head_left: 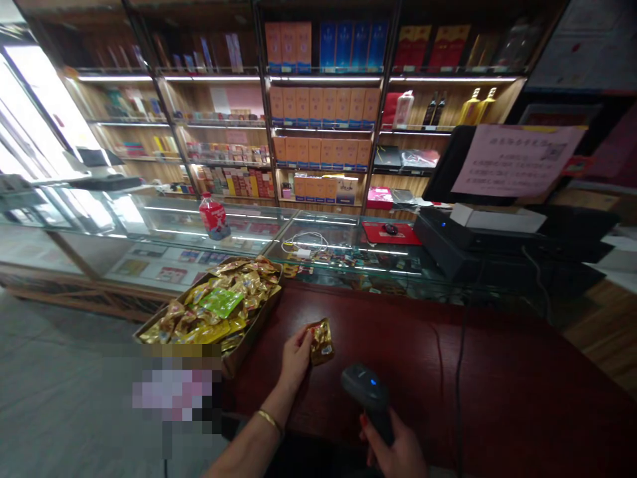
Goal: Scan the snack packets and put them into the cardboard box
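My left hand (295, 358), with a gold bangle at its wrist, pinches the left edge of a small gold foil packet (322, 341) at the surface of the dark red wooden table (398, 318). In my right hand (395, 446) is a black handheld barcode scanner (367, 390), its handle gripped from below and a blue light glowing on its top. The scanner's head lies just below and right of the packet, apart from it. To the left of my left hand stands an open box (256, 326) heaped with gold snack packets; one green packet (221, 303) lies on top.
Behind the table runs a glass display counter (249, 229) bearing a red-labelled bottle (213, 218), a white cable (304, 244) and a mouse (391, 229) on a red mat. A monitor (450, 166) with a paper sheet stands at right. A dark cord (461, 372) crosses the table. Stocked shelves line the wall.
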The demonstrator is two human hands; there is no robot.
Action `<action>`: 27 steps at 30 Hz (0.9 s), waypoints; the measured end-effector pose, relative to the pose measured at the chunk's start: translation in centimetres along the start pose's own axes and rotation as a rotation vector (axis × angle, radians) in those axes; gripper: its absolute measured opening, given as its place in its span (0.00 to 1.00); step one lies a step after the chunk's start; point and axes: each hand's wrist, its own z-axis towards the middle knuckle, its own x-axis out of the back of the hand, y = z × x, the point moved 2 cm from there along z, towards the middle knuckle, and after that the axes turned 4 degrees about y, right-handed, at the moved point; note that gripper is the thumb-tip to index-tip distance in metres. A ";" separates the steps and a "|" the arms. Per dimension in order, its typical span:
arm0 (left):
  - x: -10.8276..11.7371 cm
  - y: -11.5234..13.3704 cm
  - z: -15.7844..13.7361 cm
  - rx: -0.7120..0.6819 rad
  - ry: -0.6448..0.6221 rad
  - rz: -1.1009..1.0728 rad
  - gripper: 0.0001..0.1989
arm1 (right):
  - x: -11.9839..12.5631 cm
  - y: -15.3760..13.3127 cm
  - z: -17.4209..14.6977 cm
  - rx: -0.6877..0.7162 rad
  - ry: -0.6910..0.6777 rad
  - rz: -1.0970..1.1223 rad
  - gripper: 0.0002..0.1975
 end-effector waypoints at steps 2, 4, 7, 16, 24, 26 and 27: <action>0.2 -0.2 0.1 -0.008 -0.001 0.005 0.24 | -0.1 0.0 -0.9 0.009 0.029 -0.094 0.35; 0.2 -0.2 0.1 -0.019 -0.005 0.016 0.24 | 0.0 -0.2 -1.4 0.007 0.060 -0.151 0.37; 0.0 0.3 -0.2 -0.043 -0.023 0.038 0.21 | 0.3 -0.9 -1.5 0.027 0.092 -0.194 0.38; -0.1 0.7 -0.4 -0.077 -0.007 0.077 0.20 | 0.9 -1.4 -1.7 0.064 0.094 -0.264 0.39; -0.1 0.7 -0.4 -0.084 0.014 0.094 0.19 | 1.2 -0.8 -1.6 0.032 0.099 -0.285 0.41; -0.1 0.8 -0.6 -0.086 0.012 0.096 0.19 | 1.0 -0.7 -1.6 0.021 0.094 -0.265 0.42; -0.1 0.9 -0.6 -0.085 0.010 0.098 0.19 | 0.9 -0.7 -1.7 0.027 0.092 -0.255 0.42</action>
